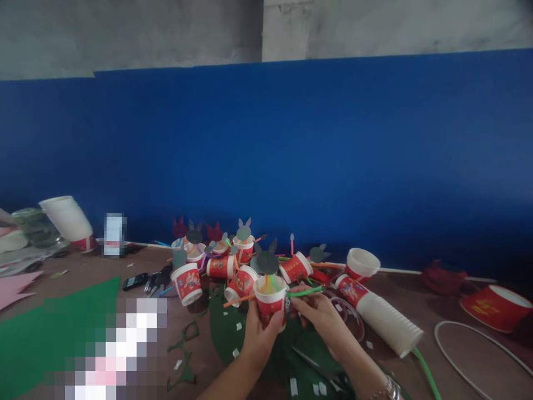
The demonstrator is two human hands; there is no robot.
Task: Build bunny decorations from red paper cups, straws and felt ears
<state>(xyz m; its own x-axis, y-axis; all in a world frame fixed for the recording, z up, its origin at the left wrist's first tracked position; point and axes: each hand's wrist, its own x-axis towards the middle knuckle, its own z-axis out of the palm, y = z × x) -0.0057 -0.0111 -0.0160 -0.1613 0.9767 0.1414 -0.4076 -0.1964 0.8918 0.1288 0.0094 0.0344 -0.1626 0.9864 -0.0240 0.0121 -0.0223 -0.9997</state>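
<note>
My left hand (259,336) is wrapped round a red and white paper cup (268,304), which stands nearly upright. A dark paper cutout (266,262) with two pointed ears rises above the cup on thin strips or straws. From the cup's left side an orange straw (238,301) sticks out. At its right side, my right hand (314,310) has its fingers closed on a green straw (306,291) that meets the cup near the rim. Similar cups with eared heads, such as a tilted cup (187,283), crowd just behind.
Scissors (314,361) and white scraps lie on green paper (220,319) before me. A stack of cups (387,319) lies at right, near a red paper bowl (495,308). At left are green paper (83,311) and a dark phone-like device (135,281). Behind rises a blue wall (266,150).
</note>
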